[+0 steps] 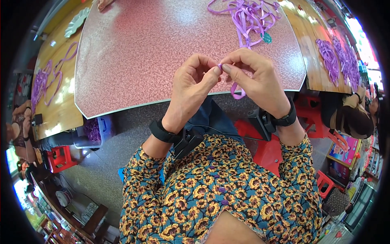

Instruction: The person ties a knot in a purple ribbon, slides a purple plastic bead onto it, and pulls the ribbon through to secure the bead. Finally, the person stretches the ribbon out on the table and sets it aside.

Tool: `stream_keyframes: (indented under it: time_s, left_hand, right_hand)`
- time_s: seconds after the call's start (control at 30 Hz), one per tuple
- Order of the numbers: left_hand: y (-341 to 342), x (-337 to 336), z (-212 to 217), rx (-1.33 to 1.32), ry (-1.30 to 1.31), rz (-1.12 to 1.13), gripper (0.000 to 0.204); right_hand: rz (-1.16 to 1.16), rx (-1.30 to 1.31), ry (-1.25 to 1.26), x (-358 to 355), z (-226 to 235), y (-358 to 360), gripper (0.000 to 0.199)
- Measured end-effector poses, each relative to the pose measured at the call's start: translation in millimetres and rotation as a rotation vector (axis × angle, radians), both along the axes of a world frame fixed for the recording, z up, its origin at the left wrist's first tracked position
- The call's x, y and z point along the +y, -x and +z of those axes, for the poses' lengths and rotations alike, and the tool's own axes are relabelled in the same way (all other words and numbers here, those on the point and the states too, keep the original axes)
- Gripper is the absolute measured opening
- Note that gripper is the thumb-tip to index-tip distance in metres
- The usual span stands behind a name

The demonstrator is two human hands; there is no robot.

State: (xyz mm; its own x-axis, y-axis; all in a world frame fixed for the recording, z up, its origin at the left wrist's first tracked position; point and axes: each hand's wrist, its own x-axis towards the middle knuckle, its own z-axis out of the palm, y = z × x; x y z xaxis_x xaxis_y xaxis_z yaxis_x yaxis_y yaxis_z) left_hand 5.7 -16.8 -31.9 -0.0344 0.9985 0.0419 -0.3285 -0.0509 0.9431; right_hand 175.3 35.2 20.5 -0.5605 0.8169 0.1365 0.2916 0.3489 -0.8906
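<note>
My left hand (pixel 194 79) and my right hand (pixel 256 75) meet just above the near edge of the pink speckled table (pixel 138 61). Both pinch a purple ribbon (pixel 238 93) between thumb and fingertips, so only a small bit of it shows between them. A loop of the ribbon hangs below my right hand. Beyond my right hand, a tangled pile of purple ribbons (pixel 254 18) lies on the tabletop, with a small green tag (pixel 266 38) beside it. One strand runs from the pile toward my right hand; whether it is the held ribbon is hidden by my fingers.
Wooden tables flank the pink one; purple ribbons (pixel 40 83) lie on the left and ribbon bundles (pixel 339 61) on the right. Other people sit at both sides. Red stools (pixel 266 152) and a plastic bin (pixel 94 132) of purple material stand below table height.
</note>
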Motion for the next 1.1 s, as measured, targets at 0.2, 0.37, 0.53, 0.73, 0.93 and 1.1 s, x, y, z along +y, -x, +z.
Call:
stream_keyframes:
  time_s: [0.2,0.37,0.53,0.73,0.93,1.1]
  left_hand:
    - [1,-1,-1,0.063,-0.046,0.021,0.013]
    - [2,-1,1,0.039,-0.043,0.012,0.012]
    - [3,-2,0,-0.002,-0.026,0.014,0.011]
    - [2,-1,1,0.018,-0.037,0.021,0.01]
    - [4,-1,-1,0.03,-0.045,0.006,0.01]
    - [4,-3,0,0.011,-0.044,0.012,0.011]
  right_hand:
    - [-0.028,0.033,0.123,-6,6,6,0.008]
    - [-0.038,0.071,0.093,-6,0,7,0.009]
    - [-0.011,0.146,0.081,-3,-3,4,0.012]
    - [-0.047,0.033,0.056,-4,-1,2,0.011]
    - [0.01,0.147,-0.001,-3,-8,4,0.012]
    - [-0.021,0.107,0.137,-5,0,4,0.015]
